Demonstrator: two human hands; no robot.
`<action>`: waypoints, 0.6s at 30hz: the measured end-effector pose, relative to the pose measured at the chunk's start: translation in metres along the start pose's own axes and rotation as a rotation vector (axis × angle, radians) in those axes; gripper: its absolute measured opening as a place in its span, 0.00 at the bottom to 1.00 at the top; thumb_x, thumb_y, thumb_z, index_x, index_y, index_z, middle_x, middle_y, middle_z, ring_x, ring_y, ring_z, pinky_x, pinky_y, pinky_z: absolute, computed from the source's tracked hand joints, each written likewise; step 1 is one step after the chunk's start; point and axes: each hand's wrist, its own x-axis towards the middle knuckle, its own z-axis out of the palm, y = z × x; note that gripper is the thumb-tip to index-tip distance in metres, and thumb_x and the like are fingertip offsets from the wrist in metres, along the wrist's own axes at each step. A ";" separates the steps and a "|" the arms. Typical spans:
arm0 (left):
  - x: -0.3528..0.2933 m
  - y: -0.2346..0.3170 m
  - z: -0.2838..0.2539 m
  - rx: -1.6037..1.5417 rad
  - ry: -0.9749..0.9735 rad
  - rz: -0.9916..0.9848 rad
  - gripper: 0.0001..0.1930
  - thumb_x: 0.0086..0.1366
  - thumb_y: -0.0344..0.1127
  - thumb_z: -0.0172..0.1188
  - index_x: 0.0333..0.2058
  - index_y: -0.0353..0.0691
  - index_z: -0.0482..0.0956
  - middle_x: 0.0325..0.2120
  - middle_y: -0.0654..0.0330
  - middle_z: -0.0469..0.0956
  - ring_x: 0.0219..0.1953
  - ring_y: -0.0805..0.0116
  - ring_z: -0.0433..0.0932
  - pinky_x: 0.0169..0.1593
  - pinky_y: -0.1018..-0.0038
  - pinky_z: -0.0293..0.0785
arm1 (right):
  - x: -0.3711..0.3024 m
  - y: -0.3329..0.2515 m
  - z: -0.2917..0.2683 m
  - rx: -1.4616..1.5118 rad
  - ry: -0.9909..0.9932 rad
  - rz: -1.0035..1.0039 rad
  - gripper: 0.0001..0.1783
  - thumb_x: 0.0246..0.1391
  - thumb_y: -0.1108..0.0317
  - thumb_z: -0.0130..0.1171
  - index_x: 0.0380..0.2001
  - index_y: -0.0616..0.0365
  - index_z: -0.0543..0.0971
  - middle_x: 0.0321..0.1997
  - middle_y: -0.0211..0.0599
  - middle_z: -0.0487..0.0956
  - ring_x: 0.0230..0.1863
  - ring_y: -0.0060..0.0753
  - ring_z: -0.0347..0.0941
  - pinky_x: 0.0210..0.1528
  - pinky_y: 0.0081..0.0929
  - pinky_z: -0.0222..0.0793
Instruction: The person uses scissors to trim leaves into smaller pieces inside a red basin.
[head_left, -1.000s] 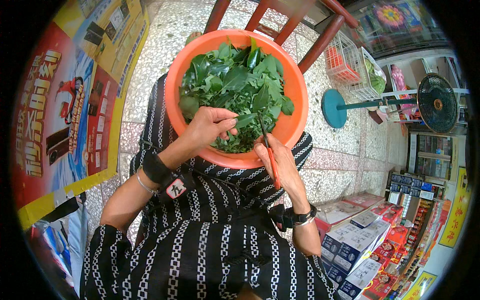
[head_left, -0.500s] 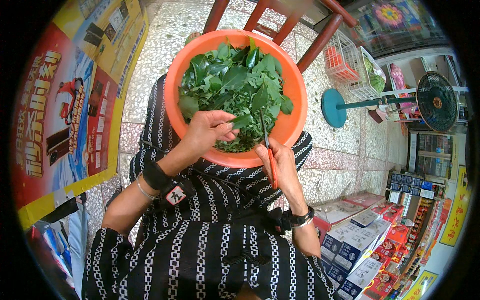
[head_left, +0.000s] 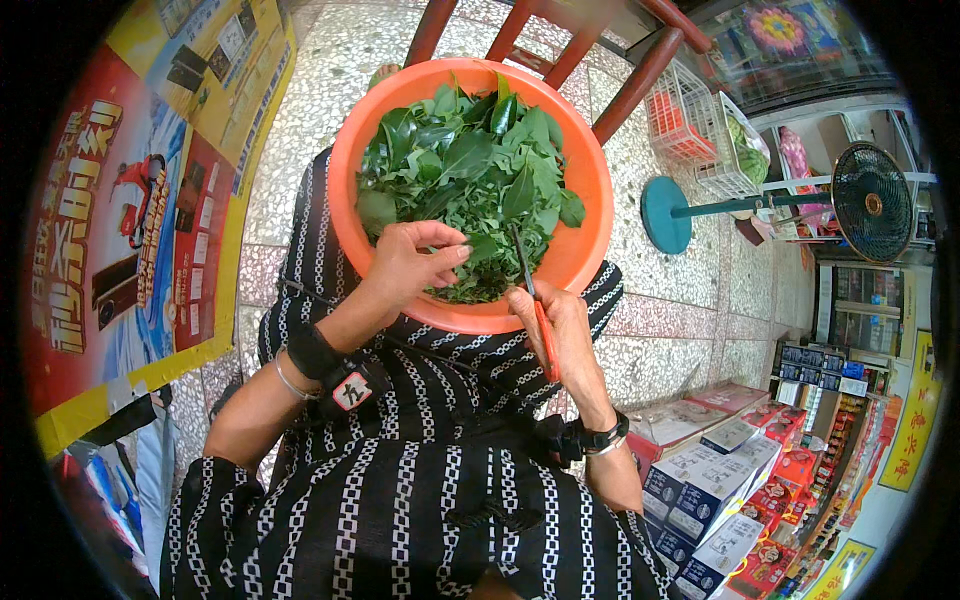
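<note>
An orange plastic basin (head_left: pixel 595 215) sits on my lap, heaped with large green leaves (head_left: pixel 470 155) and finely cut green shreds (head_left: pixel 465 290). Over its near left part, my left hand (head_left: pixel 410 262) pinches thumb and fingers together at a dark green leaf (head_left: pixel 484 247). The leaf's held end is hidden by the fingertips. My right hand (head_left: pixel 568 325) grips a pair of scissors (head_left: pixel 546 340) with orange handles at the basin's near right rim. The dark blades point away from me into the leaves, just right of the held leaf.
A reddish wooden chair (head_left: pixel 630 85) stands beyond the basin. To the right are a green standing fan (head_left: pixel 668 215), white wire baskets (head_left: pixel 683 115) and stacked boxes (head_left: pixel 695 490). At left rises a colourful poster board (head_left: pixel 110 230). The floor (head_left: pixel 660 290) is speckled tile.
The leaf at my left fingertips shows less and sits lower. My left hand has shifted slightly left, and the scissor blades have swung a little to the left.
</note>
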 end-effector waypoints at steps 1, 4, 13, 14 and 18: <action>0.000 0.001 -0.001 -0.037 0.032 0.006 0.09 0.59 0.32 0.63 0.37 0.35 0.78 0.27 0.66 0.79 0.23 0.80 0.75 0.29 0.83 0.72 | -0.001 0.001 0.000 0.021 0.000 0.009 0.23 0.57 0.51 0.55 0.28 0.65 0.71 0.15 0.43 0.68 0.17 0.42 0.64 0.23 0.37 0.61; 0.000 0.001 -0.001 -0.108 0.057 -0.002 0.10 0.58 0.32 0.63 0.38 0.35 0.78 0.27 0.66 0.79 0.23 0.80 0.74 0.29 0.83 0.72 | -0.003 0.004 0.002 -0.048 0.053 -0.193 0.22 0.58 0.53 0.54 0.33 0.65 0.70 0.22 0.49 0.71 0.24 0.49 0.69 0.29 0.41 0.64; -0.005 -0.001 0.009 -0.038 -0.047 -0.021 0.08 0.58 0.30 0.63 0.36 0.33 0.80 0.27 0.62 0.80 0.26 0.77 0.77 0.32 0.82 0.75 | -0.001 -0.004 0.000 -0.094 -0.076 -0.024 0.24 0.58 0.50 0.53 0.25 0.65 0.71 0.14 0.46 0.69 0.18 0.51 0.68 0.24 0.40 0.62; -0.005 -0.001 0.008 -0.049 -0.058 -0.025 0.09 0.58 0.30 0.63 0.37 0.33 0.79 0.28 0.62 0.80 0.28 0.77 0.78 0.34 0.81 0.76 | -0.001 -0.005 0.000 -0.075 -0.049 -0.032 0.25 0.58 0.50 0.54 0.23 0.65 0.71 0.11 0.43 0.67 0.16 0.49 0.67 0.22 0.40 0.62; -0.003 -0.006 0.003 -0.197 -0.044 0.042 0.11 0.60 0.27 0.59 0.42 0.32 0.77 0.35 0.58 0.80 0.35 0.72 0.80 0.40 0.78 0.77 | -0.004 -0.002 -0.003 -0.007 -0.007 0.068 0.23 0.58 0.52 0.55 0.27 0.66 0.71 0.15 0.44 0.69 0.20 0.46 0.69 0.25 0.39 0.63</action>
